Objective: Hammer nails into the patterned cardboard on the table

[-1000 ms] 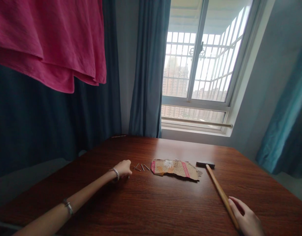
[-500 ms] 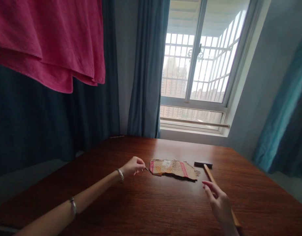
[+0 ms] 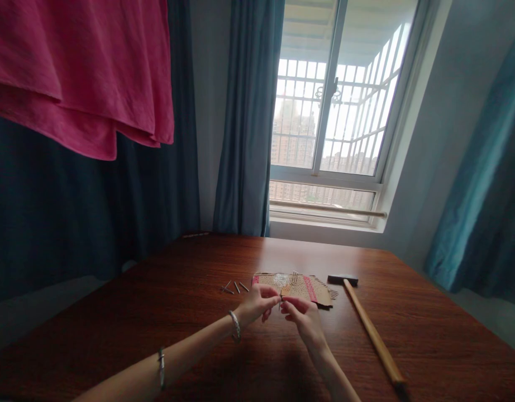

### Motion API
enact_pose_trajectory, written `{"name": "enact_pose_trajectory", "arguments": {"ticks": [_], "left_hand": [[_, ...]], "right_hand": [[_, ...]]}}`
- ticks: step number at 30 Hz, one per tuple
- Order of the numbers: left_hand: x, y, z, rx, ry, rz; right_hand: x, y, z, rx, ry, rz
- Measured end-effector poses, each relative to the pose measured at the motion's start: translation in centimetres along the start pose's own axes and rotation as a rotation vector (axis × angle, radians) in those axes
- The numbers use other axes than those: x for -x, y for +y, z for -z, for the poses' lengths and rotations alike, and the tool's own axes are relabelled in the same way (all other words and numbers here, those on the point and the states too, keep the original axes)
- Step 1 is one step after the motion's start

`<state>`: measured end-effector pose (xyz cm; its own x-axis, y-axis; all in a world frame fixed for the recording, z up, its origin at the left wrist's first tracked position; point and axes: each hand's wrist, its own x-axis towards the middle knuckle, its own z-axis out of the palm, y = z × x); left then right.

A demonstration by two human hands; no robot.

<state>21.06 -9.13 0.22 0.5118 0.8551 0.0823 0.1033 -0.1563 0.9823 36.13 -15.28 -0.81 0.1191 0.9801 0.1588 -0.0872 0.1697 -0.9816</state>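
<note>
Over the near edge of a cardboard piece (image 3: 301, 285), my left hand (image 3: 261, 303) and my right hand (image 3: 303, 315) meet fingertip to fingertip. Both are closed in a pinch on a thin dark nail (image 3: 280, 305), which points downward between them. The cardboard has pink bands and many small dots, and thin dark pieces like nails lie or stand along its right side. Part of its near edge is hidden behind my hands. Several loose nails (image 3: 236, 287) lie left of it, beside my left hand.
A hammer (image 3: 371, 329) with a dark head and long wooden handle lies right of the cardboard on the brown wooden table (image 3: 190, 312). A pink cloth (image 3: 85, 72) hangs at upper left. Blue curtains (image 3: 244, 123) and a window stand behind.
My left hand has moved right with the nail, uncovering the loose nails. My right hand has left the hammer handle's side and moved left to meet it at the nail.
</note>
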Motion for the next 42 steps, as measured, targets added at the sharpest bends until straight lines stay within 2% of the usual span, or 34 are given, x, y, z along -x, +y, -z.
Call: {"name": "enact_pose_trajectory", "arguments": {"ticks": [6,12,17,20,23,27,30,33,36,42], "left_hand": [[0.1,-1.1,-0.5,0.025,0.013,-0.003],[-0.8,-1.9,-1.0,0.046,0.06,-0.059],[-2.1,-2.3,-1.4,0.021,0.071,-0.079],[-3.4,-2.6,-1.7,-0.018,0.1,-0.097],[-5.4,-2.8,-1.4,-0.024,0.186,-0.098],[-9.4,-3.1,-0.5,0.034,0.329,-0.075],[-12.4,-3.5,-0.3,0.145,0.383,-0.055],[-14.4,-4.1,-0.8,0.258,0.387,-0.024],[-15.1,-4.8,-1.5,0.314,0.389,-0.04],[-14.9,-5.6,-2.0,0.185,0.417,-0.073]], "right_hand": [[-0.3,0.5,0.2,0.104,0.033,0.04],[-0.9,0.6,0.2,0.114,-0.043,0.056],[-2.1,0.7,0.3,0.125,-0.014,0.13],[-3.6,1.2,1.4,0.196,-0.009,0.202],[-6.2,1.9,3.6,0.331,0.108,0.194],[-10.0,2.9,6.4,0.408,0.19,0.163],[-11.7,3.5,7.2,0.43,0.198,0.17],[-12.1,3.9,7.2,0.459,0.224,0.184],[-11.7,4.3,7.1,0.489,0.243,0.197],[-11.1,4.3,6.7,0.527,0.208,0.213]]}}
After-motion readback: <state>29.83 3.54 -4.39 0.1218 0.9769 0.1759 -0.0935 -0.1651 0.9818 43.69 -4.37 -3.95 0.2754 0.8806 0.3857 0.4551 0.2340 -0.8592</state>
